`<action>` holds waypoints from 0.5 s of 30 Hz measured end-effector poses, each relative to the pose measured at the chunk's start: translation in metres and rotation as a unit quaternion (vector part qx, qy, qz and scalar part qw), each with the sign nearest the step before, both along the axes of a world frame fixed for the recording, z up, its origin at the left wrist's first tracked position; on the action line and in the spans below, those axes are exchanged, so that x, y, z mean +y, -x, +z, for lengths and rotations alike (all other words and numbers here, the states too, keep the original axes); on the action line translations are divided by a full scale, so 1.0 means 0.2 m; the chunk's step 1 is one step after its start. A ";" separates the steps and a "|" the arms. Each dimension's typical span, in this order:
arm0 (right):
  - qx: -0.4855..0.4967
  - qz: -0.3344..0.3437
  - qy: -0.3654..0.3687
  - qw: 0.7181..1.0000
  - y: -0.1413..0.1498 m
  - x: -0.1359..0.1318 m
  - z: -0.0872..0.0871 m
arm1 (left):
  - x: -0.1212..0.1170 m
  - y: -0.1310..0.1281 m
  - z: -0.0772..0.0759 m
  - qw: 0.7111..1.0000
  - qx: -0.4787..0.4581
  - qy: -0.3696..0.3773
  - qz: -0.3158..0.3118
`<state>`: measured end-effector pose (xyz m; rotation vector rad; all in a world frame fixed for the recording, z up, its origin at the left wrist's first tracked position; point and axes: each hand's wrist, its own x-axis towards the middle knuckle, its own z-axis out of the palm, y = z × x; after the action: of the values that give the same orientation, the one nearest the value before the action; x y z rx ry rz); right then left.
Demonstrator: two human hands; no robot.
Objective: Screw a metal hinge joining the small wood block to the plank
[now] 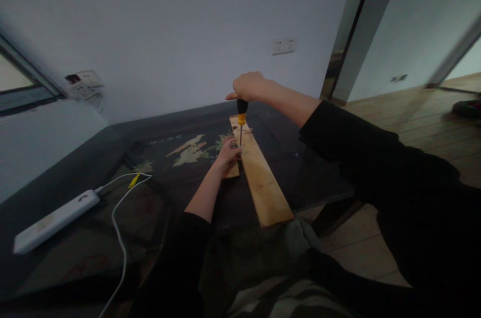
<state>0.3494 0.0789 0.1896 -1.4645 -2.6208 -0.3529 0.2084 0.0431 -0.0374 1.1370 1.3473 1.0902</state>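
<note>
My right hand (pixel 248 86) is closed over the top of a screwdriver (pixel 241 116) with a black and yellow handle, held upright with its tip down on a long wooden plank (pixel 263 178). The plank lies on a dark glass-topped table (pixel 293 157) and sticks out over its near edge. My left hand (pixel 228 153) rests beside the screwdriver's tip, fingers pinched there on something too small to make out, over a smaller piece of wood (pixel 232 172) at the plank's left side.
A white power strip (pixel 56 219) with a white cable (pixel 119 228) lies at the table's left. Wall sockets (pixel 283 45) sit on the wall behind. Wooden floor (pixel 413 122) and a doorway are to the right.
</note>
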 end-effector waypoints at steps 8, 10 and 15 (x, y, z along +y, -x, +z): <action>-0.010 0.070 0.155 0.985 -0.11 0.00 0.06 | -0.01 0.01 0.00 1.000 -0.007 -0.004 -0.007; -0.007 0.074 0.150 0.986 -0.11 0.02 0.04 | -0.02 0.01 0.01 1.000 -0.006 0.000 -0.010; -0.028 0.024 0.090 0.995 -0.06 0.04 0.01 | -0.02 0.00 0.03 1.000 -0.009 0.009 -0.008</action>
<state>0.3616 0.0870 0.1924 -1.4597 -2.7902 -0.1576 0.2091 0.0382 -0.0314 1.1207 1.3301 1.0724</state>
